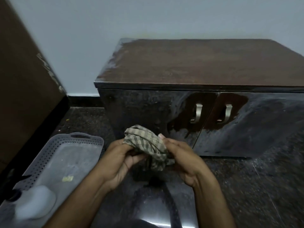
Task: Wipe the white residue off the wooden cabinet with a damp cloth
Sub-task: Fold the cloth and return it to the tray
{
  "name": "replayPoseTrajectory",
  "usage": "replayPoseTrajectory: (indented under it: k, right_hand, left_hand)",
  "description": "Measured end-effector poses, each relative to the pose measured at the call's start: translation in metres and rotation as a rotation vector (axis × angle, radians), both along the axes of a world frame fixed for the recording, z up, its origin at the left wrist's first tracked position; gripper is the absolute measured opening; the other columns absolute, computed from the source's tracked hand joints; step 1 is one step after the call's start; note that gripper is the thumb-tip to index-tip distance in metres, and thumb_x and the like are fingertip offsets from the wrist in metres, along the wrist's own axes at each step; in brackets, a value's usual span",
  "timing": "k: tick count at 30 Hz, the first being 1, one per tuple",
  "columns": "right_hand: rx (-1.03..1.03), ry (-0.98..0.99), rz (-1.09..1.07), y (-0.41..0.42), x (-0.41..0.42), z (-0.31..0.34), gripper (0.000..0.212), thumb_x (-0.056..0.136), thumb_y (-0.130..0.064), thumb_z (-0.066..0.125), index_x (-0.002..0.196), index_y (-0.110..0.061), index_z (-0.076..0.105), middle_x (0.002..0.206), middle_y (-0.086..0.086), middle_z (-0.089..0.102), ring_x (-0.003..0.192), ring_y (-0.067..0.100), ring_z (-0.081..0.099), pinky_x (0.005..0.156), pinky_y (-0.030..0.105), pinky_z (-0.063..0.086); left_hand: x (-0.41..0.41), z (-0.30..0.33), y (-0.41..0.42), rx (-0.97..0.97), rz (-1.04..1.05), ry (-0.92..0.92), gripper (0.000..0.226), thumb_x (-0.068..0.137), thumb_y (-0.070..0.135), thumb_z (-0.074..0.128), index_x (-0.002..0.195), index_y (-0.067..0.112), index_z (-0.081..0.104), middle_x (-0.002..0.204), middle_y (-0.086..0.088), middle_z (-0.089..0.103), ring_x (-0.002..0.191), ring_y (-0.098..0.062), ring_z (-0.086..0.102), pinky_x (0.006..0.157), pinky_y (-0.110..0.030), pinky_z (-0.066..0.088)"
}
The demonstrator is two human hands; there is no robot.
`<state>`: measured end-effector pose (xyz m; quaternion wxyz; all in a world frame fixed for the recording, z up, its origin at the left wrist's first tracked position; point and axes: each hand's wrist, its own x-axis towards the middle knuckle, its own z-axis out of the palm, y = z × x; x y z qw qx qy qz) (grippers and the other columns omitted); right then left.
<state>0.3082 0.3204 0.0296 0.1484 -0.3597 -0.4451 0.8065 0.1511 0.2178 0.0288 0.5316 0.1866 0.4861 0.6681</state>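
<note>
Both hands gripped a bunched striped cloth [148,143] in front of the wooden cabinet [197,63]: the left hand [120,160] curled round its left end, the right hand [182,155] closed on its right end. White residue [271,116] filmed the two doors, apart from dark patches round the metal handles [196,113], and streaked the top's left edge. Left of the hands, a grey perforated tray [65,155] lay on the dark floor [246,186] with a pale bottle [35,203] on its near end.

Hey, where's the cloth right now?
In the head view, the striped cloth is bunched low at centre, held between the left hand and right hand, in front of the cabinet doors.
</note>
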Motion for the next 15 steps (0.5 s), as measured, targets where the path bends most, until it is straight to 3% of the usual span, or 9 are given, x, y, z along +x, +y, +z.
replayPoseTrajectory:
  k: [2,4,6,9,11,15]
  right_hand:
    - [-0.022,0.085,0.16,-0.005,-0.003,-0.007,0.042,0.096,-0.044,0.061,0.12,-0.011,0.07,0.12,0.021,0.069,0.112,0.036,0.065,0.092,0.053,0.055]
    - [-0.06,0.187,0.183,-0.009,-0.011,-0.015,0.04,0.098,-0.036,0.058,0.124,-0.006,0.067,0.126,0.032,0.061,0.111,0.045,0.059,0.098,0.065,0.044]
    - [-0.083,0.229,0.124,-0.013,-0.024,-0.019,0.035,0.097,-0.024,0.062,0.124,-0.002,0.065,0.124,0.031,0.063,0.109,0.042,0.063,0.095,0.058,0.05]
    - [-0.089,0.193,0.087,-0.019,-0.051,-0.02,0.034,0.088,-0.007,0.069,0.12,0.003,0.067,0.116,0.026,0.069,0.105,0.035,0.069,0.08,0.039,0.062]
    - [-0.077,0.161,0.094,-0.026,-0.073,-0.017,0.034,0.082,-0.005,0.072,0.115,0.002,0.07,0.112,0.025,0.071,0.099,0.034,0.07,0.075,0.039,0.06]
    - [-0.092,0.144,0.175,-0.051,-0.122,-0.011,0.032,0.08,-0.001,0.072,0.112,0.002,0.072,0.109,0.026,0.071,0.094,0.032,0.071,0.07,0.036,0.062]
  left_hand:
    - [-0.002,-0.004,-0.003,0.003,0.016,-0.034,0.026,0.089,0.001,0.053,0.105,-0.006,0.072,0.114,-0.023,0.071,0.105,-0.026,0.071,0.081,-0.034,0.059]
    - [-0.004,-0.008,-0.008,-0.008,0.044,-0.08,0.031,0.084,0.0,0.055,0.112,-0.011,0.066,0.117,-0.028,0.068,0.11,-0.033,0.068,0.085,-0.038,0.059]
    - [-0.009,-0.007,-0.015,-0.017,0.05,-0.016,0.034,0.085,-0.003,0.056,0.118,-0.011,0.061,0.118,-0.029,0.067,0.114,-0.038,0.065,0.093,-0.043,0.057]
    - [-0.023,-0.004,-0.038,-0.13,0.09,0.311,0.033,0.089,-0.003,0.062,0.121,0.006,0.064,0.115,-0.015,0.072,0.111,-0.031,0.068,0.096,-0.045,0.055]
    - [-0.036,0.0,-0.061,-0.237,0.123,0.483,0.038,0.086,0.003,0.071,0.119,0.019,0.065,0.112,-0.002,0.075,0.108,-0.019,0.07,0.091,-0.038,0.055]
    - [-0.074,0.002,-0.123,-0.439,0.115,0.466,0.044,0.085,0.003,0.072,0.122,0.023,0.059,0.11,0.002,0.072,0.087,-0.007,0.072,0.069,-0.019,0.055]
